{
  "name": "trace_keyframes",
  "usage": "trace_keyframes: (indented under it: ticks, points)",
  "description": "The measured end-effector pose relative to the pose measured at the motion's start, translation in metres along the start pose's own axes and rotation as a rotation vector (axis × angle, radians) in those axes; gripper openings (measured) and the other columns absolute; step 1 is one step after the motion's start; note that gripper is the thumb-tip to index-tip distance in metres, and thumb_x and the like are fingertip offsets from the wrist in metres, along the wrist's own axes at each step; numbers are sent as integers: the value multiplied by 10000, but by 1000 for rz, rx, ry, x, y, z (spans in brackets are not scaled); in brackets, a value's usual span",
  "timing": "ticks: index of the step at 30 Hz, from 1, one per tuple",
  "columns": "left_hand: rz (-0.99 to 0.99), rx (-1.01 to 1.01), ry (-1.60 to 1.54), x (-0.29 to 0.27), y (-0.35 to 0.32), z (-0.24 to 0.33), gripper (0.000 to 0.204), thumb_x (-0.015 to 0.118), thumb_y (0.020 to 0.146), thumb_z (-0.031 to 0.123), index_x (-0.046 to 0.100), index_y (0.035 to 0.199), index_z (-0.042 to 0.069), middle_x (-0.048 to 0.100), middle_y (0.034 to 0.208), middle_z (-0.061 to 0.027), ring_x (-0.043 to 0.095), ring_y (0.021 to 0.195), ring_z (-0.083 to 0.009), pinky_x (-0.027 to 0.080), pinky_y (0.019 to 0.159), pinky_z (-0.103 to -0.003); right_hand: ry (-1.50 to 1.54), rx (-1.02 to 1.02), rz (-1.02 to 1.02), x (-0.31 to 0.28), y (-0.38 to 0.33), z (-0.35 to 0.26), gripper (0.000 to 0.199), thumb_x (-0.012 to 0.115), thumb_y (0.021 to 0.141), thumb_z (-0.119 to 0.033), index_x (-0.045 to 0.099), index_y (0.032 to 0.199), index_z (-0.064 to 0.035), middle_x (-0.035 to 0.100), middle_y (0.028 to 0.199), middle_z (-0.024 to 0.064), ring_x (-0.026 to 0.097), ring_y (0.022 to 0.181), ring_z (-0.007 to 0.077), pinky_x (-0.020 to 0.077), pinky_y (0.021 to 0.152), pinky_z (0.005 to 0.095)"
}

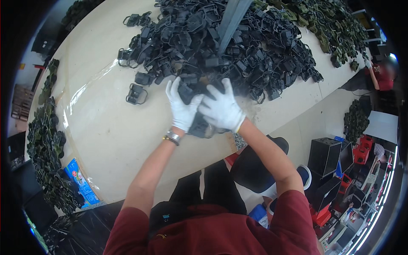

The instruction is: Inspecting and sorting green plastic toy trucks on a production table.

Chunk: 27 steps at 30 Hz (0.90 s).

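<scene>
A large heap of black plastic frame-like parts with looped edges (250, 55) covers the far middle of the pale table (123, 144). My left hand (182, 106), in a white glove, is at the near edge of the heap, fingers apart, with black parts just past its thumb. Close beside it, my gloved right hand (223, 108) spreads its fingers over the same edge. Below my palms lies a blurred dark part (199, 127), partly hidden by the hands. One loose black part (136, 94) rests to the left of my left hand.
A metal post (233, 23) rises out of the heap. Greenish-black parts pile at the far right (327, 25) and along the left edge (44, 140). A blue packet (81, 182) lies at the near left. A black chair (259, 165) stands by the table's near edge; another person (384, 76) is at far right.
</scene>
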<state>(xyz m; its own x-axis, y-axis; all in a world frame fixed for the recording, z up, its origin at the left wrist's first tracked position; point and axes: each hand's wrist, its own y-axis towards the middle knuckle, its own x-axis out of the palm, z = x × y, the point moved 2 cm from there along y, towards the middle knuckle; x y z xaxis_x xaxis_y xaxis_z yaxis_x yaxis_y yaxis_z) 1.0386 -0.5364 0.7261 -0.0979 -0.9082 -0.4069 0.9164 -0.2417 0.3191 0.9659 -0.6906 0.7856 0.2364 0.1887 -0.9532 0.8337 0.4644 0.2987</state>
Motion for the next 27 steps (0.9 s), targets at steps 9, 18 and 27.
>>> trace_keyframes:
  ticks: [9, 18, 27]
  points:
    - [-56, 114, -4, 109, -16, 69, 772, 755, 886, 347, 392, 1485, 22, 237, 1519, -337, 330, 1374, -497, 327, 1123, -513, -103, 218, 207, -6, -94, 91, 404, 762, 670, -375, 642, 1009, -192, 604, 1302, 54, 511, 1257, 330, 278, 1045, 702]
    - [-138, 412, 187, 201, 61, 127, 458, 670, 885, 321, 618, 1286, 106, 479, 1332, -234, 480, 1190, -432, 430, 971, -515, -63, 311, 200, -35, -116, 176, 336, 706, 721, -307, 663, 1010, -141, 631, 1227, 65, 530, 1234, 300, 361, 1016, 607]
    - [-286, 408, 332, 254, 128, 163, 514, 679, 895, 407, 625, 1327, 134, 538, 1406, -205, 436, 1309, -433, 385, 1075, -507, -71, 362, 223, -54, -123, 235, 252, 680, 810, -301, 689, 906, -68, 683, 1062, 93, 521, 1271, 327, 378, 1056, 589]
